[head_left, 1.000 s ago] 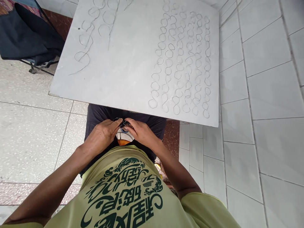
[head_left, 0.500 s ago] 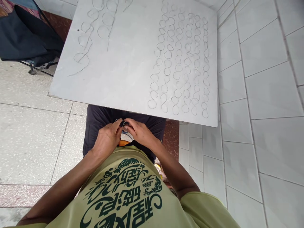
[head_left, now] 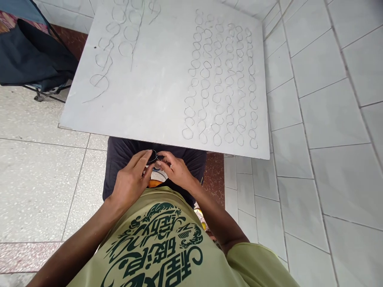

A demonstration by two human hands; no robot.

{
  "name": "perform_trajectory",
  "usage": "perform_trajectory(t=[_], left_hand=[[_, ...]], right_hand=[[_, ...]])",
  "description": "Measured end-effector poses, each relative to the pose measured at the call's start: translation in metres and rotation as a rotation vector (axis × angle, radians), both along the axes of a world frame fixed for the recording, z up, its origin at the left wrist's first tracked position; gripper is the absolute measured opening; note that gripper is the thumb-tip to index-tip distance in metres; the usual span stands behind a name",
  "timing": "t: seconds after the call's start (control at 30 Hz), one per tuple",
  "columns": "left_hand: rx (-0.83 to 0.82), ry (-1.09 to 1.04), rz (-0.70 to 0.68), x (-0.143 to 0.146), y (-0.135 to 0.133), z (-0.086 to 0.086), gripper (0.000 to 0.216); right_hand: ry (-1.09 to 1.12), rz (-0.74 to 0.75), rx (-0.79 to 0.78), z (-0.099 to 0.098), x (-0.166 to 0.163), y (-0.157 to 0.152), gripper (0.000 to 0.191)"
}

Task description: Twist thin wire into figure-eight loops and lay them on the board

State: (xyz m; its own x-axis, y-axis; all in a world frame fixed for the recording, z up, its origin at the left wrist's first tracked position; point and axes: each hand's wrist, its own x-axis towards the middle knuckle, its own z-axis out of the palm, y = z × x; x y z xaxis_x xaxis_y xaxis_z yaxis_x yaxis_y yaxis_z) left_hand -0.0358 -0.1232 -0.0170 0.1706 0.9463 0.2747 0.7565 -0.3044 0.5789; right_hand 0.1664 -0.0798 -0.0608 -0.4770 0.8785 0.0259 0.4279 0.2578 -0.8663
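The thumb and forefinger of our left hand (head_left: 131, 175) stand apart, with a small round loop of thin, shiny wire (head_left: 156, 157) between their tips. The fingertips of our right hand (head_left: 177, 169) are bent close about its right side, where the strand seems to cross itself. Both hands touch the loop; we cannot tell whether either set of fingers clamps it tightly, as the contact is too small to read.

The loop is just left of the frame's centre, above our dark trousers (head_left: 119, 159) and near the front edge of the pale grey, flat worktop (head_left: 152, 91). We judge the step in hand to be close shaping or adjusting of the wire by fingertip. The next move seems to call for a light, steady hold at the crossing, so that the curve does not spring or bend out of round.

Farther out, rows of thin, dark, figure-eight curls (head_left: 230, 71) cover the right part of the worktop. Larger thin, dark loops with long tails (head_left: 113, 39) lie at its upper left. A black cloth-covered folding seat (head_left: 36, 56) is at the upper left of the frame, and a white tiled wall (head_left: 311, 107) fills the right.
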Motion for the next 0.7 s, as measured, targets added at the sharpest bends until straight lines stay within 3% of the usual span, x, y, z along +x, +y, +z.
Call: perform_trajectory(t=[0.1, 0.17, 0.27, 0.37, 0.53, 0.7], left_hand=[[-0.052, -0.099, 0.187, -0.002, -0.002, 0.01, 0.049], [-0.177, -0.225, 0.279, -0.004, -0.001, 0.011, 0.049], [-0.38, -0.477, 0.298, -0.006, 0.006, 0.006, 0.045], [-0.447, -0.63, 0.302, -0.006, 0.014, 0.004, 0.039], [-0.389, -0.567, 0.322, -0.012, 0.028, 0.012, 0.033], [-0.393, -0.443, 0.212, -0.026, 0.048, 0.023, 0.03]], right_hand=[[0.023, -0.046, -0.013, 0.003, -0.002, -0.005, 0.036], [0.024, -0.086, -0.008, 0.005, -0.006, -0.009, 0.038], [0.029, -0.12, 0.02, 0.006, -0.014, -0.014, 0.039], [0.051, -0.103, 0.025, 0.008, -0.021, -0.018, 0.039], [0.178, -0.119, -0.109, 0.016, -0.019, -0.023, 0.048], [0.228, -0.194, -0.199, 0.014, -0.014, -0.031, 0.034]])
